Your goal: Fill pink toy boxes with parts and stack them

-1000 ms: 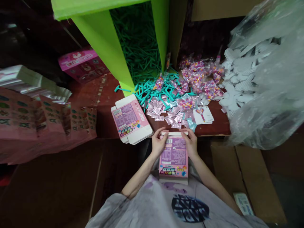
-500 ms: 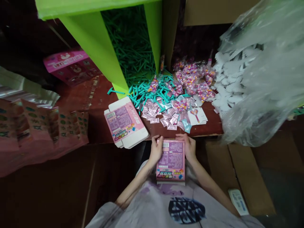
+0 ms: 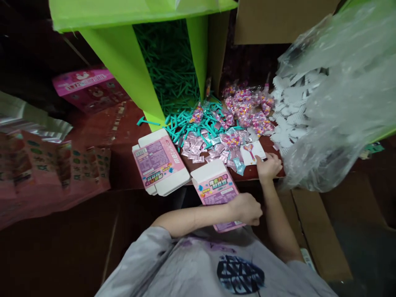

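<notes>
1. The pink box (image 3: 215,181), lower centre, is now turned end for end; only the left hand (image 3: 244,207) grips it, fingers curled.
2. The right hand (image 3: 269,166), freed from it, touches the white cards (image 3: 246,157), half curled; whether it pinches one, I cannot tell.
3. The box nearly meets the flat boxes (image 3: 157,161); bare table (image 3: 120,165) lies left, the plastic bag (image 3: 337,115) close right.

Chinese characters (image 3: 220,182) on the held box (image 3: 216,193) and flat cartons (image 3: 159,162) — and lettering (image 3: 240,274) on the shirt (image 3: 185,270) — are illegible (too blurred).
</notes>
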`<state>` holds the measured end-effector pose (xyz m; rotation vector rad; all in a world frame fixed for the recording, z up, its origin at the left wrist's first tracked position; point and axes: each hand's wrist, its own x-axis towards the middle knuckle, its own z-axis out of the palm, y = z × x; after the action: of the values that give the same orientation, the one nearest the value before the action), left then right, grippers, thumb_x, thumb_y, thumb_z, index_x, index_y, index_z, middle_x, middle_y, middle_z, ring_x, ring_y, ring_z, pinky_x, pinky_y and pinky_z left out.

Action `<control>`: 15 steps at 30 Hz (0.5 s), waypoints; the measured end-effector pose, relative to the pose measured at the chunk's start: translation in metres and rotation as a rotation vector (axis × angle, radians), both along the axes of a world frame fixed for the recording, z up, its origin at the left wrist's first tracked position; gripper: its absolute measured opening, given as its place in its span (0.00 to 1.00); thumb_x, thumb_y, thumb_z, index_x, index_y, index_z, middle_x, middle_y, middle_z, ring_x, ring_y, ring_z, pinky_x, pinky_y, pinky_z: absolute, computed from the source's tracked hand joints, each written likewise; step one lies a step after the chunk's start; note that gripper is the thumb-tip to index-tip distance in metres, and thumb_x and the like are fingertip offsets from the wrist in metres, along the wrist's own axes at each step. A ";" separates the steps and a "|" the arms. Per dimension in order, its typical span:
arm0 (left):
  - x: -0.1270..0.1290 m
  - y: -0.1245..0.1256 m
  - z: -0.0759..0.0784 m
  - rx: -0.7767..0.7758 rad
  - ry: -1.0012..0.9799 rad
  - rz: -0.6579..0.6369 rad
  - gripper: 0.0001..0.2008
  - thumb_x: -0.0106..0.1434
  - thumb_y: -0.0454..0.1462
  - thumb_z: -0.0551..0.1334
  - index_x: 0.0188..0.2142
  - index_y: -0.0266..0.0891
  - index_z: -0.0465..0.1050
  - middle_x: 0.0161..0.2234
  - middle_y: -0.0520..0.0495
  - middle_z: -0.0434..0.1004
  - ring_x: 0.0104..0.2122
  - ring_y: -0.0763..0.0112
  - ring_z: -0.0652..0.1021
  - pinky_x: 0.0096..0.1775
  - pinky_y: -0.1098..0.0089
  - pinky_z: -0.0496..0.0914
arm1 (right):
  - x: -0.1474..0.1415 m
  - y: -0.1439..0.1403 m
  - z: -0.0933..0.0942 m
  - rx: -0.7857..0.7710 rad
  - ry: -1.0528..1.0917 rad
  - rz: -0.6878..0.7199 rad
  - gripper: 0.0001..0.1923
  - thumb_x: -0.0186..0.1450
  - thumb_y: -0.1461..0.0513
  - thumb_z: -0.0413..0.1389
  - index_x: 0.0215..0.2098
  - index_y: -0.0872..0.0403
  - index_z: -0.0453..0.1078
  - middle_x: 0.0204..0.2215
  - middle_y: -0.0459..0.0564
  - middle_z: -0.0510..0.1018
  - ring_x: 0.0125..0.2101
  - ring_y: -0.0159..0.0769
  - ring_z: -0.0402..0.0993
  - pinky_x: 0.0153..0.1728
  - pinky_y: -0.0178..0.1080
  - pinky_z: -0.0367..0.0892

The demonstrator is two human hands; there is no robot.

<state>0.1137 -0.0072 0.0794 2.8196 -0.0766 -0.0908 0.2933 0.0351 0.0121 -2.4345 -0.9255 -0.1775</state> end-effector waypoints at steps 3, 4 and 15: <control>0.010 -0.030 -0.059 -0.049 0.198 -0.212 0.09 0.53 0.41 0.64 0.25 0.39 0.80 0.25 0.44 0.80 0.24 0.63 0.78 0.20 0.69 0.62 | 0.001 -0.004 0.007 0.226 0.053 -0.037 0.11 0.59 0.59 0.56 0.34 0.59 0.75 0.33 0.58 0.77 0.35 0.45 0.71 0.41 0.46 0.64; 0.009 -0.038 -0.074 -0.069 0.224 -0.268 0.07 0.52 0.40 0.66 0.24 0.39 0.79 0.25 0.45 0.80 0.24 0.63 0.78 0.20 0.69 0.62 | 0.002 -0.005 0.009 0.339 0.104 -0.040 0.12 0.59 0.58 0.55 0.34 0.59 0.74 0.31 0.57 0.77 0.33 0.43 0.72 0.39 0.44 0.65; -0.047 0.036 -0.057 -0.219 -0.450 0.569 0.12 0.65 0.41 0.54 0.30 0.41 0.74 0.28 0.46 0.75 0.31 0.68 0.74 0.36 0.68 0.69 | -0.039 -0.038 0.013 0.007 0.214 0.816 0.08 0.61 0.56 0.59 0.27 0.47 0.78 0.28 0.47 0.78 0.33 0.38 0.69 0.40 0.45 0.60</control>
<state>0.0670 0.0289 0.0222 2.4797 0.5722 0.6354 0.2546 -0.0033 0.0251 -1.8316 -1.6988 0.3610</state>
